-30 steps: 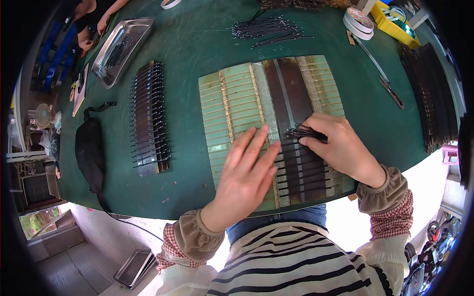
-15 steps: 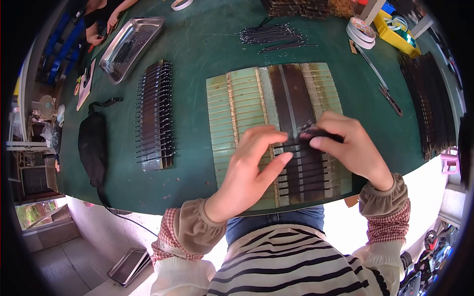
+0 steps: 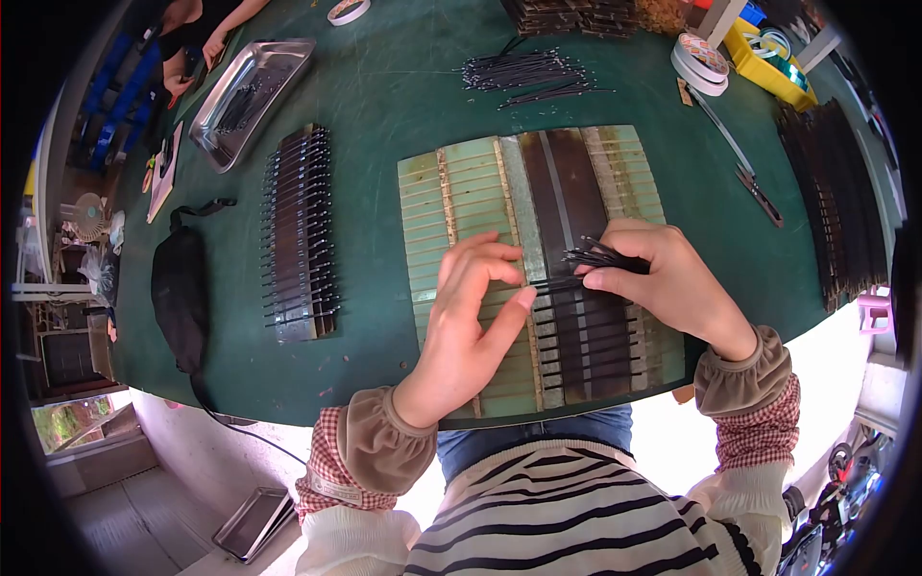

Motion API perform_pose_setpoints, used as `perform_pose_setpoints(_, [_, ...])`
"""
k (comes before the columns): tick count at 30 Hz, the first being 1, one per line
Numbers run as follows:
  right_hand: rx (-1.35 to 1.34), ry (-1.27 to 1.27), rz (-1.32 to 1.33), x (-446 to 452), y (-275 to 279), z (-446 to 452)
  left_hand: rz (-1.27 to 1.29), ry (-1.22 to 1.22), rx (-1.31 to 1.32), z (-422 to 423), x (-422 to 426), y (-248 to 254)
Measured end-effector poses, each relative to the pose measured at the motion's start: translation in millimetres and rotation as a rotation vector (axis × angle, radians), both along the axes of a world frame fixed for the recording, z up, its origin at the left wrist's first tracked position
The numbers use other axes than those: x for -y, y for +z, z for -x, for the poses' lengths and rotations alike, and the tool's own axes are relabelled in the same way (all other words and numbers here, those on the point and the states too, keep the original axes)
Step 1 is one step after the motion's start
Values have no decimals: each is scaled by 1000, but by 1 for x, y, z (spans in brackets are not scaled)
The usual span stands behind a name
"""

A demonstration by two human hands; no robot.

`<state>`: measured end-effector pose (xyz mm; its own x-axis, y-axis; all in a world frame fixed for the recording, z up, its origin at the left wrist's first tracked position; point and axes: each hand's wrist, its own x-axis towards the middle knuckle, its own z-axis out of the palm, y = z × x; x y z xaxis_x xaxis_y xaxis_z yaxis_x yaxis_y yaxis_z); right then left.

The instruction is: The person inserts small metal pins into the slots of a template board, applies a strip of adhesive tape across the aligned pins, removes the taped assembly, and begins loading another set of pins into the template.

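My right hand [image 3: 663, 278] is closed around a bundle of thin black strands [image 3: 605, 255] with small pale tips, above a brown strip [image 3: 567, 182] with a grey centre line. My left hand [image 3: 471, 317] has its fingers apart, thumb and fingertips close to the left end of one black strand; whether they touch it is unclear. Both hands are over a pale green slotted board [image 3: 423, 211] that bears the strip. Several black strands [image 3: 600, 350] lie crosswise on the strip's near part, in rows between the slotted edges.
A finished-looking strip with crosswise strands [image 3: 303, 240] and a black pouch [image 3: 181, 288] lie left. A metal tray [image 3: 206, 134] stands near another person's hand [image 3: 213, 48]. Loose strands [image 3: 528, 75], tape rolls [image 3: 701, 62], scissors [image 3: 759, 195] and a yellow bin [image 3: 768, 67] are beyond.
My left hand has moved left, away from the strip's middle. My right hand has shifted slightly, and the bundle's pale tips now fan out more plainly.
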<state>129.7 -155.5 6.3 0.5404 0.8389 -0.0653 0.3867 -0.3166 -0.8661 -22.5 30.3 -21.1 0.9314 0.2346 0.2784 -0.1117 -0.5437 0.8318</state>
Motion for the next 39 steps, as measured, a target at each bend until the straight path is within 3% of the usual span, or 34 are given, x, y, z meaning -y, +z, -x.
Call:
perform_pose_setpoints(5, [-81, -81, 88, 0, 4, -1, -76, -37, 9, 3, -5, -3])
perform_pose_setpoints(19, [114, -81, 12, -7, -13, 4, -174, -24, -12, 15, -7, -5])
perform_pose_setpoints(25, [392, -55, 80, -5, -12, 13, -586, -149, -48, 15, 8, -1])
perform_pose_setpoints(26, [443, -68, 109, -5, -10, 13, -559, -151, -55, 16, 7, -1])
perform_pose_setpoints(28, [298, -108, -8, 3, -13, 0, -508, -158, -60, 17, 5, 0])
perform_pose_setpoints(30, [74, -173, -85, 12, -14, -10, -291, -131, -43, 15, -1, 0])
perform_pose_setpoints(34, [-51, -109, 18, 9, 10, -11, 168, -78, -79, 0, -1, 10])
perform_pose_setpoints(37, [-115, -36, -23, 1, 11, -3, 179, -200, -114, -11, -9, -1])
perform_pose_setpoints(39, [-162, -79, -44, -1, 7, -5, 70, -154, -56, -10, -9, 0])
